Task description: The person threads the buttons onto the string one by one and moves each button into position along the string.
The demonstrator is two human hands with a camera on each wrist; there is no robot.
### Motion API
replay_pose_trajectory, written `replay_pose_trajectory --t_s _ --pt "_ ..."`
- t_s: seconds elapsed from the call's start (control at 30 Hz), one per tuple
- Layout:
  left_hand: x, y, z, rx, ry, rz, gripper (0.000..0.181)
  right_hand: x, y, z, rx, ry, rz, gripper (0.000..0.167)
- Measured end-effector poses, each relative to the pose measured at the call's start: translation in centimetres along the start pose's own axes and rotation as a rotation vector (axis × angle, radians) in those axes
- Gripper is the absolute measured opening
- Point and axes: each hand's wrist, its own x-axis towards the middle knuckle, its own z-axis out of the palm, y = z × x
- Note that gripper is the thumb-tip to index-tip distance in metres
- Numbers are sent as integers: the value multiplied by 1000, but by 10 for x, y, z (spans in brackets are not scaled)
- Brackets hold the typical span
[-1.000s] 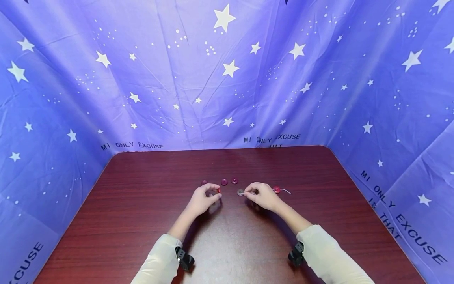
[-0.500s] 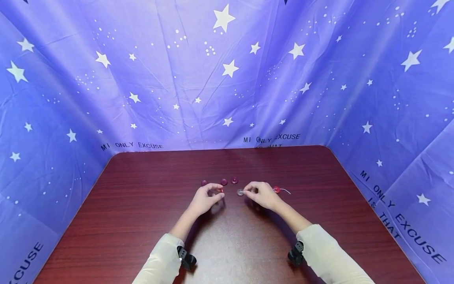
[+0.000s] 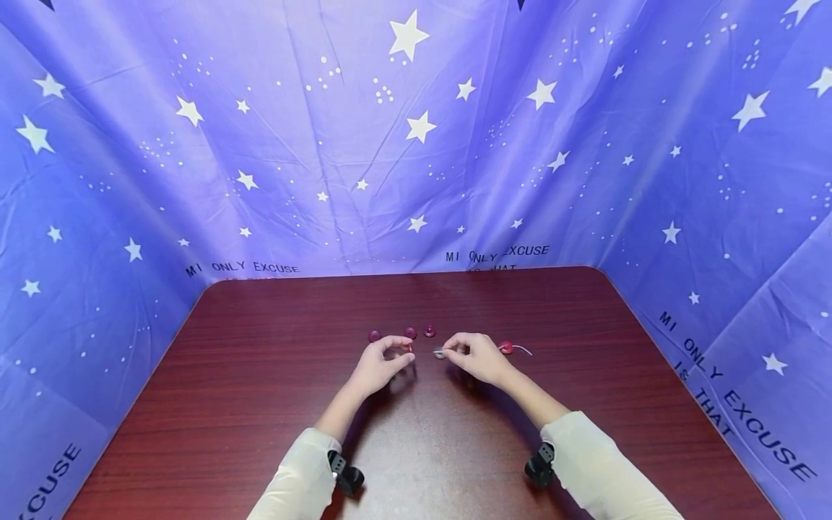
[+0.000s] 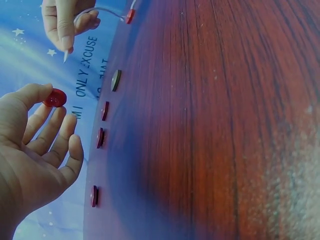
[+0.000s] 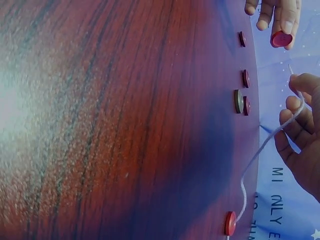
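My left hand [image 3: 379, 367] pinches a red button [image 4: 55, 98] by its edge between thumb and index finger, held above the table. Facing it, my right hand [image 3: 482, 359] pinches a white string [image 5: 267, 137] near its end, and the pointed tip [image 5: 290, 69] sticks out toward the red button. Tip and button are apart. The string runs down to another red button [image 5: 230, 223] on the table, threaded on it, with a tail [image 3: 523, 350] beyond. A grey-green button [image 4: 116, 80] lies on the table under the string's tip in the head view.
Several dark red buttons lie behind the hands on the table [image 3: 260, 375]: one at the left [image 3: 374, 336], one in the middle [image 3: 410, 333], one at the right [image 3: 430, 331]. A star-patterned blue cloth [image 3: 364, 144] hangs around the table's back and sides.
My left hand has moved slightly right with its red button, toward the string's tip. My right hand has stayed nearly in place, drifting slightly left with the string.
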Motion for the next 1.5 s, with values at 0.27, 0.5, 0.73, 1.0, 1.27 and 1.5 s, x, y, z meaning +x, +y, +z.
replay_pose_trajectory --t_s 0.27,0.5,0.73,1.0,1.27,1.5 --pt "0 -1 2 -48 -62 -20 31 0 -4 2 24 3 -24 4" --pt "1 -4 6 -71 -102 -28 34 -1 -5 3 41 0 -22 4" --pt "1 -4 9 -98 -104 -33 33 -1 -8 5 60 -3 -26 7" --pt "2 -5 11 -110 -118 -17 34 -1 -6 9 62 -11 -32 8" --pt "12 -32 19 -102 -102 -15 32 -1 -7 10 66 -9 -34 6" --pt "15 -38 22 -90 -100 -30 34 -1 -7 11 69 -15 -42 7"
